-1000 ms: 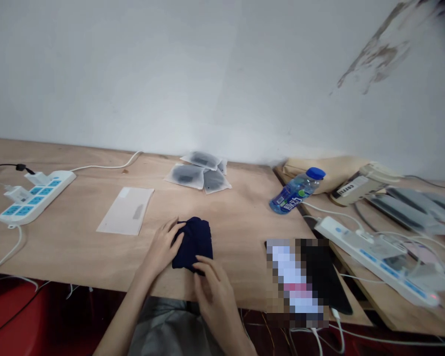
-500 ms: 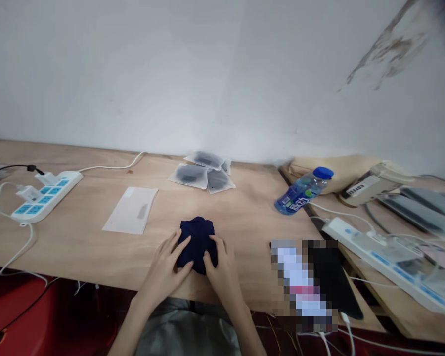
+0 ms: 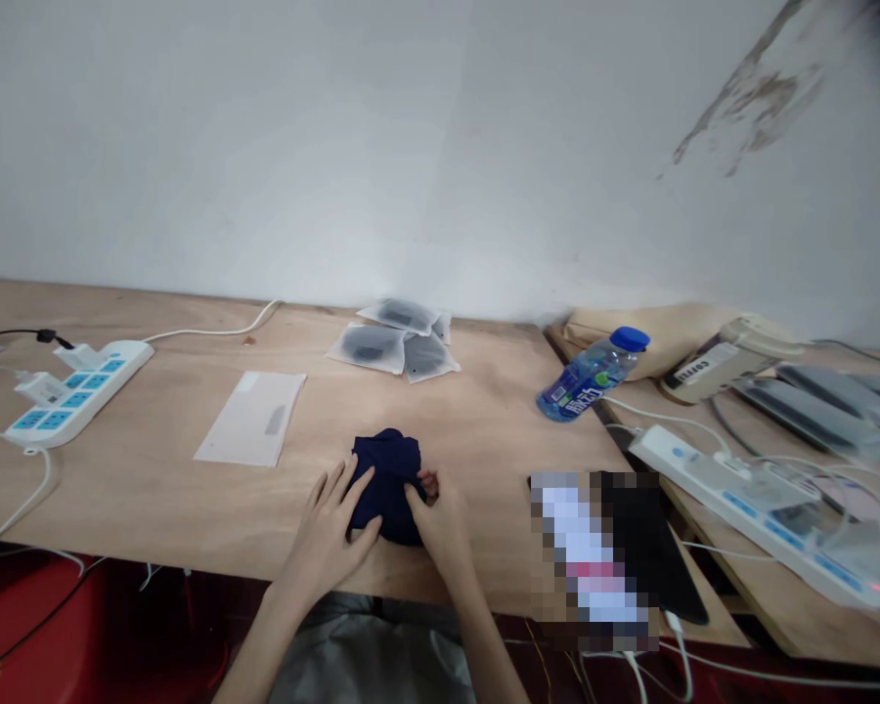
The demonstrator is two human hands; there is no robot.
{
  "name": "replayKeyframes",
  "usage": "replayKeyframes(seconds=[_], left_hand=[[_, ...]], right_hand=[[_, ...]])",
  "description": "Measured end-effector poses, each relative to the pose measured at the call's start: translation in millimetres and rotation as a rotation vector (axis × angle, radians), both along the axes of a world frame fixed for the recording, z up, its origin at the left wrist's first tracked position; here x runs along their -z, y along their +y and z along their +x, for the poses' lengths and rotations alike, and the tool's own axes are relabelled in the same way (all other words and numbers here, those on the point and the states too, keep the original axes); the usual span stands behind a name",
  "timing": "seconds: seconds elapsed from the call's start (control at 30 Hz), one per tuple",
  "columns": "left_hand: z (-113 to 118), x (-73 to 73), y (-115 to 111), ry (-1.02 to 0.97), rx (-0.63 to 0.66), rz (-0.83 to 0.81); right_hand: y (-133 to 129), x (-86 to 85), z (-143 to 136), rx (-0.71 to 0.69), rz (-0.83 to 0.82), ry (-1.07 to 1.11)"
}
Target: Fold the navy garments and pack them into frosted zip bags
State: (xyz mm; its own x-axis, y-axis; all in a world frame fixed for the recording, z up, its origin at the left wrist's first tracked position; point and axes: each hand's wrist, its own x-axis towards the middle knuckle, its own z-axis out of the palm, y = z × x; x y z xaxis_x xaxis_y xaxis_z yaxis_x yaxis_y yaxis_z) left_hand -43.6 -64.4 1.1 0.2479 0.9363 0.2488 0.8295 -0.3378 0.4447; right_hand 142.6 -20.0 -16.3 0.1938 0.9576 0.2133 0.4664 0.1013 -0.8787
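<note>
Left hand [image 3: 329, 533]: grip released, spread on navy cloth [image 3: 387, 484] | right hand [image 3: 441, 513]: touching it, can't tell grip state | pouches [image 3: 371, 347] 12 o'clock, bottle [image 3: 587, 379] 2 o'clock

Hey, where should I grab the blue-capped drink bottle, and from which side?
I'd wrap a hand around the bottle's labelled middle, below the cap. Come from the near left, over bare tabletop; the beige bag crowds behind. The rounded body suits an encircling grip.
</note>
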Motion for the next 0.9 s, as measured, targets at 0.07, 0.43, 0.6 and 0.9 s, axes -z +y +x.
replayKeyframes(seconds=[0.07,0.43,0.6,0.9], left_hand=[[1.9,2.3,-1.1,-0.002,-0.014,0.027],[3.0,4.2,-2.2,0.036,-0.019,0.07],[3.2,5.1,-2.3,0.021,-0.025,0.079],[3.0,3.9,-2.6,0.033,-0.024,0.053]], right_hand=[[0.4,-1.2,-0.5,-0.006,-0.016,0.037],[-2.2,1.3,1.6,0.0,-0.019,0.076],[-2.3,0.9,2.1,0.007,-0.022,0.091],[-3.0,-1.2,2.8,-0.004,-0.037,0.11]])
